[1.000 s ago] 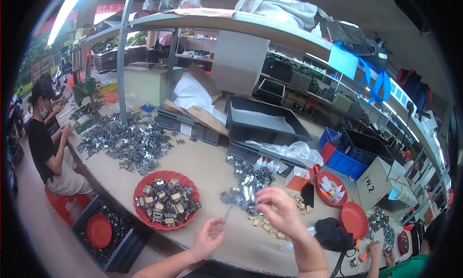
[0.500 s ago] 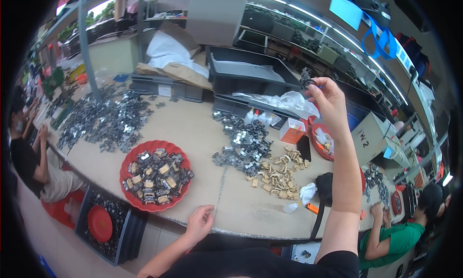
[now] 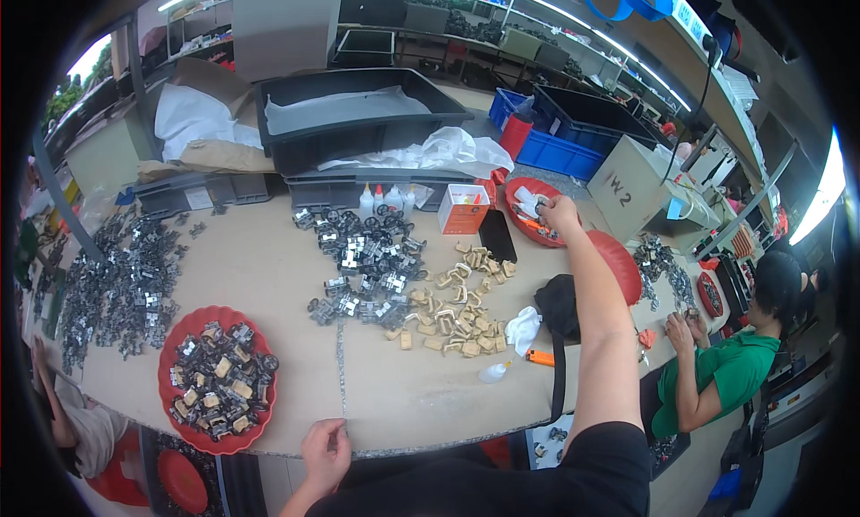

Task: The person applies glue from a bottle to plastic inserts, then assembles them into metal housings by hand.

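My right hand reaches out over a red bowl of white and orange pieces. Its fingers are pinched down at the bowl's contents, and what they hold is too small to make out. Close to the table's front edge, my left hand rests with curled fingers and shows nothing in them. Beside it on the left, a scalloped red bowl is heaped with small black, silver and tan wheeled assemblies. Black and silver wheeled parts lie mid-table, next to a pile of tan plastic pieces.
Behind the piles stand glue bottles, an orange-and-white box and a black tray. A black phone-like slab, black bag and orange-handled tool lie right. A person in green works at far right.
My right hand has come down from mid-air to the red bowl; the black wheeled part it held no longer shows. The view has swung right, and my left hand stays near the edge.
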`<state>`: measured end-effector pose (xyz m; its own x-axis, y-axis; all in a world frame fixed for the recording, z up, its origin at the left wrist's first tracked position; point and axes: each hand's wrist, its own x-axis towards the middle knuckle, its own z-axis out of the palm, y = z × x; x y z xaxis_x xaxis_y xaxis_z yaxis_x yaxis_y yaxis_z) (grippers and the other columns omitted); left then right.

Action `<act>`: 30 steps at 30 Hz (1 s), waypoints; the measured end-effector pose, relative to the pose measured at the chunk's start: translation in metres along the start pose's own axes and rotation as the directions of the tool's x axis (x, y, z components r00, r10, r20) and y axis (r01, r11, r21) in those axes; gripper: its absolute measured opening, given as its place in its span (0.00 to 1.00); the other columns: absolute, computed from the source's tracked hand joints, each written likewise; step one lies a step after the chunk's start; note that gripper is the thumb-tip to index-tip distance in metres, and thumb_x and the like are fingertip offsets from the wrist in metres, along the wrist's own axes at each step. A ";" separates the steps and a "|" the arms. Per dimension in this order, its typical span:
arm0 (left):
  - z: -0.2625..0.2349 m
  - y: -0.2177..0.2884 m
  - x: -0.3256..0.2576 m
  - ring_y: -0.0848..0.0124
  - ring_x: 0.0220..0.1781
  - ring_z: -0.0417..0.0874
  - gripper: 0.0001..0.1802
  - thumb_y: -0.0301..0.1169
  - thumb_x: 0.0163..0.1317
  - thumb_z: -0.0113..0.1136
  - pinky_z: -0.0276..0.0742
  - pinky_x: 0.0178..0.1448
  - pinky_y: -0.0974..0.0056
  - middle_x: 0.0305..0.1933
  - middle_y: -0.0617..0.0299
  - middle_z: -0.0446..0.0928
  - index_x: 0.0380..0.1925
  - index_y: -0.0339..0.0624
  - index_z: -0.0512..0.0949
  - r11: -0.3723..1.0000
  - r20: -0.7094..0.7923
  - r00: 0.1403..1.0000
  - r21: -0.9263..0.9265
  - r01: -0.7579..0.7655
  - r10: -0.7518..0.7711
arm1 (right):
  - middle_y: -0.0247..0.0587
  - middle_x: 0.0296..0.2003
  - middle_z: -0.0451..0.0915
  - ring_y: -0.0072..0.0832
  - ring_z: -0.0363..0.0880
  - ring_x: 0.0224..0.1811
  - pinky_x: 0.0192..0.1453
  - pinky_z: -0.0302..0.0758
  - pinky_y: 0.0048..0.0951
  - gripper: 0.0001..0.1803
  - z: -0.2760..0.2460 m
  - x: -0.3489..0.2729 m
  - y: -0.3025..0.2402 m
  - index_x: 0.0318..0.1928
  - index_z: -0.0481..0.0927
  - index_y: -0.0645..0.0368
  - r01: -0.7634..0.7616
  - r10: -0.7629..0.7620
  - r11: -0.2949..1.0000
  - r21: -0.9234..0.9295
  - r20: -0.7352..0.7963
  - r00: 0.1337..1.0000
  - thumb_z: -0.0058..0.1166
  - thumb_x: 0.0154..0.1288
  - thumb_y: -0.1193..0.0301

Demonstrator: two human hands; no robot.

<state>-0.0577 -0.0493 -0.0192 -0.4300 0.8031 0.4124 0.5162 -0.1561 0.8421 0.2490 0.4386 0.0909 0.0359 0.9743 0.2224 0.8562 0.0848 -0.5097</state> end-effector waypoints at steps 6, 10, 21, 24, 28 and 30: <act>-0.002 0.005 0.001 0.67 0.21 0.75 0.09 0.16 0.44 0.52 0.71 0.25 0.69 0.25 0.55 0.73 0.28 0.35 0.73 0.998 0.038 0.998 0.037 -0.053 0.051 | 0.39 0.19 0.77 0.22 0.76 0.19 0.20 0.71 0.23 0.07 0.000 0.027 0.068 0.29 0.78 0.64 -0.084 0.105 0.992 0.093 -0.256 0.961 0.55 0.51 0.72; 0.000 0.005 0.002 0.65 0.22 0.75 0.08 0.16 0.45 0.52 0.70 0.26 0.68 0.26 0.54 0.73 0.28 0.35 0.73 0.992 0.026 0.999 0.121 -0.035 0.032 | 0.38 0.23 0.77 0.21 0.75 0.23 0.22 0.71 0.22 0.07 -0.022 -0.004 -0.017 0.31 0.78 0.64 0.028 0.030 0.894 0.447 -0.123 0.992 0.52 0.51 0.74; 0.001 -0.002 0.012 0.76 0.27 0.73 0.06 0.17 0.53 0.49 0.67 0.32 0.75 0.28 0.59 0.72 0.31 0.33 0.73 0.938 0.086 0.953 -0.174 0.301 -0.291 | 0.42 0.33 0.76 0.22 0.75 0.31 0.34 0.71 0.18 0.12 -0.062 -0.281 -0.083 0.44 0.69 0.68 0.355 0.004 0.585 0.729 -0.440 0.898 0.46 0.59 0.79; 0.009 0.007 0.023 0.73 0.29 0.75 0.07 0.17 0.52 0.49 0.69 0.33 0.73 0.29 0.58 0.73 0.32 0.34 0.73 0.988 0.140 0.984 -0.089 0.123 -0.110 | 0.41 0.32 0.74 0.22 0.74 0.33 0.36 0.71 0.19 0.09 -0.026 -0.326 -0.036 0.42 0.67 0.67 0.238 0.073 0.539 0.808 -0.327 0.942 0.44 0.60 0.80; 0.038 0.023 0.054 0.73 0.30 0.76 0.09 0.18 0.51 0.52 0.71 0.35 0.72 0.32 0.59 0.73 0.34 0.36 0.74 0.999 0.242 0.970 0.036 0.011 -0.019 | 0.43 0.39 0.72 0.25 0.72 0.41 0.46 0.68 0.24 0.14 0.012 -0.354 -0.001 0.45 0.64 0.65 0.019 0.012 0.523 0.852 -0.030 0.999 0.46 0.57 0.81; 0.058 0.023 0.074 0.70 0.30 0.76 0.12 0.19 0.49 0.54 0.72 0.35 0.70 0.33 0.58 0.72 0.36 0.37 0.74 0.994 0.275 0.961 0.105 -0.037 0.007 | 0.44 0.41 0.71 0.27 0.71 0.45 0.50 0.67 0.26 0.17 0.021 -0.356 0.000 0.46 0.63 0.65 -0.004 -0.047 0.538 0.843 0.035 0.998 0.48 0.55 0.81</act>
<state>-0.0346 0.0399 0.0102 -0.2062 0.9292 0.3068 0.6063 -0.1247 0.7854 0.2257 0.0957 -0.0057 -0.0219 0.9759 0.2170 0.0256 0.2175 -0.9757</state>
